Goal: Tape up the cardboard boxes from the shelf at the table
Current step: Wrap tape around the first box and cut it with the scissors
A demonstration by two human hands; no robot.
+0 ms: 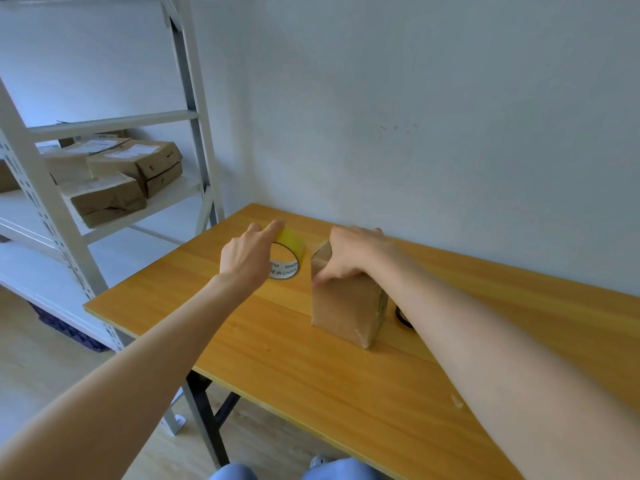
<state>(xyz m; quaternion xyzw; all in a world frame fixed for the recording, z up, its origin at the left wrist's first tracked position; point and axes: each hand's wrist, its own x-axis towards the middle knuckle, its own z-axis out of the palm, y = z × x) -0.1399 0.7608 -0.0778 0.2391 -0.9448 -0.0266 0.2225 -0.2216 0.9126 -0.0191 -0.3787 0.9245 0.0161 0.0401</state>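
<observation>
A small brown cardboard box [346,306] stands on end on the wooden table [311,375]. My right hand [349,252] lies over its top, fingers curled down the far side and thumb on the near face. To the left, my left hand [247,254] holds a roll of yellow tape [289,259] upright, fingers over its rim. Roll and box stand a short way apart; any strip between them is too faint to tell.
A white metal shelf [62,209] stands at the left with several brown cardboard boxes [135,166] on its middle level. A dark round object [403,317] lies on the table behind the box, partly hidden by my right forearm. A white wall runs along the table's far edge.
</observation>
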